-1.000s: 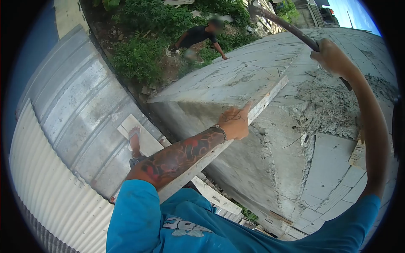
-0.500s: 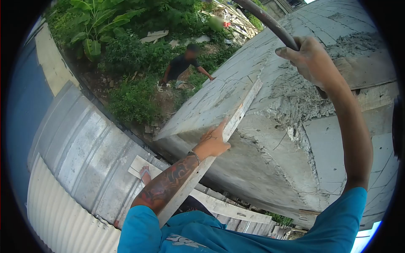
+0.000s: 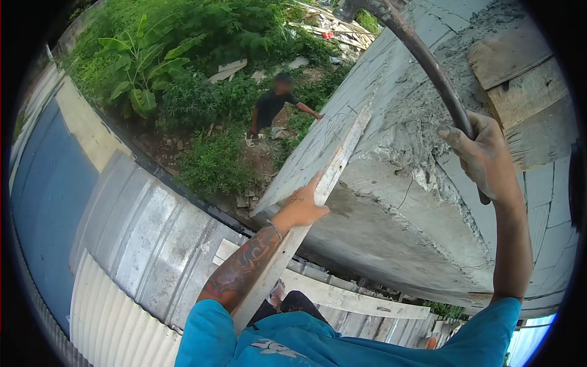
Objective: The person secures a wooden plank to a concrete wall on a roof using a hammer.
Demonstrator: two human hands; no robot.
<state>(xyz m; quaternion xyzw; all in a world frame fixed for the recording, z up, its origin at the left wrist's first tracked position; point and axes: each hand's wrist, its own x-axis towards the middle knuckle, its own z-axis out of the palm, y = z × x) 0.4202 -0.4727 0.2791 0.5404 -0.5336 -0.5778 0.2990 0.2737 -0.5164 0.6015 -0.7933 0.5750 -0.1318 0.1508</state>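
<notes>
My left hand (image 3: 301, 207) is wrapped round a long, narrow wooden board (image 3: 339, 160), thumb on its near side. The board slants up from beside my body, its far end against the corner of the grey concrete wall (image 3: 391, 202). My right hand (image 3: 486, 153) grips the dark handle of a hammer (image 3: 431, 70), raised above the wall. The metal head lies at the top edge of the view, partly cut off. Rough, crumbly mortar (image 3: 422, 144) runs along the wall's edge below the hammer.
Below, a person in dark clothes (image 3: 272, 110) stands among plants, one hand on the wall. Metal roofing sheets (image 3: 159, 226) and a corrugated sheet (image 3: 110, 306) lie at the left. Wooden planks (image 3: 520, 79) sit at upper right. My foot (image 3: 277, 292) is on the roofing.
My right hand has moved lower and to the right, and the hammer's head has come into view. My left hand keeps its hold on the board. My foot has shifted towards my body.
</notes>
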